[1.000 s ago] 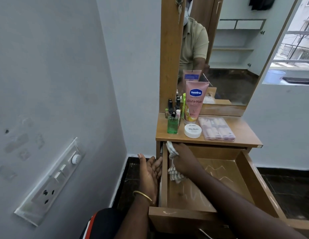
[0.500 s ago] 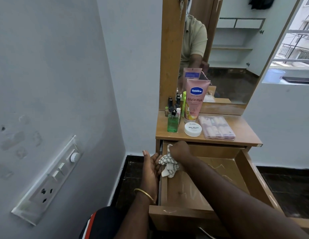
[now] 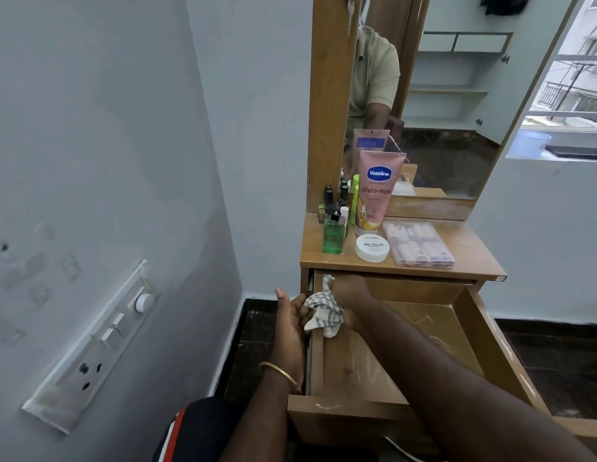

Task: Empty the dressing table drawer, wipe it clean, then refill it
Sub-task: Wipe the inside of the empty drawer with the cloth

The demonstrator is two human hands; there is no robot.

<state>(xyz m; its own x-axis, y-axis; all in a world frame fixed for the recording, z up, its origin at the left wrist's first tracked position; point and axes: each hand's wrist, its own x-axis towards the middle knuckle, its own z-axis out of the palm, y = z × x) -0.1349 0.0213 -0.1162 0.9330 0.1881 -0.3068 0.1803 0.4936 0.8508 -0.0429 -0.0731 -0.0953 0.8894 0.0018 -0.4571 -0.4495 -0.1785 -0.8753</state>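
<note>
The drawer point(image 3: 457, 331) stands pulled out under the counter point(image 3: 463, 258), its front edge partly covered by the person's forearms. The right hand point(image 3: 352, 295) grips a checked cloth point(image 3: 322, 316) at the drawer's far left corner; its fingers are curled out of sight behind the cloth. The left hand point(image 3: 290, 325) lies flat against the outside of the drawer's left wall, fingers straight, holding nothing. Small bottles behind the green bottle point(image 3: 332, 235) are hard to tell apart.
</note>
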